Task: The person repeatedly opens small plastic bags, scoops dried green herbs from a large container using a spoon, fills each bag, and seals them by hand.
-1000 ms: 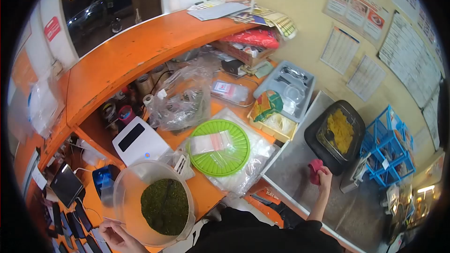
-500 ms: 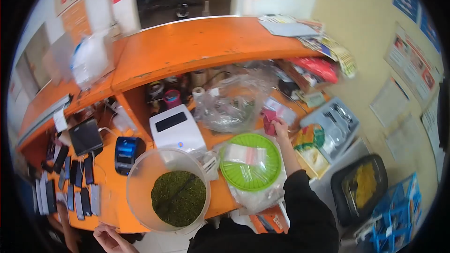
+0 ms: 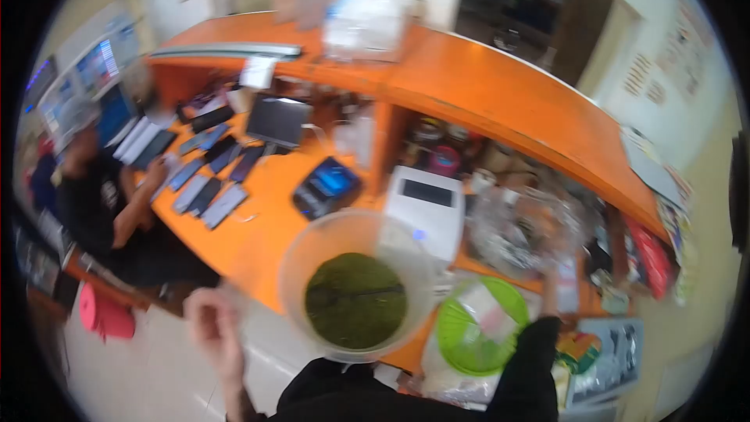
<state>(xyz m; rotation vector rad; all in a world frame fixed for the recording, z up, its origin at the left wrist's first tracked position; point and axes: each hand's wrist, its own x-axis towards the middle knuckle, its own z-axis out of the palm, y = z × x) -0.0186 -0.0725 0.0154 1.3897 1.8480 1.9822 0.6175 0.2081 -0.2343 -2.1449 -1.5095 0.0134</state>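
My left hand (image 3: 216,328) is raised at the lower left, away from the counter. Its fingers look bent but are smeared by motion, and I make out nothing in them. At the right, my right hand (image 3: 550,291) reaches over the counter between a heap of clear plastic bags (image 3: 519,230) and a bright green lid (image 3: 453,336). Blur hides its fingers and anything they hold. On the lid lie clear plastic packets (image 3: 488,309). A translucent tub (image 3: 293,273) with dark green shredded leaves (image 3: 355,305) stands in front of me.
Behind the tub are a white device (image 3: 430,227) and a blue-screened one (image 3: 328,187). Several phones (image 3: 226,203) and a tablet (image 3: 277,121) lie leftward. A person in black (image 3: 101,195) sits at the far left. A grey tray (image 3: 613,367) is at the right; an orange shelf (image 3: 484,86) runs above.
My view has swung left, bringing the seated person into sight. My left hand has risen. The dark red item that was in my right hand can no longer be made out.
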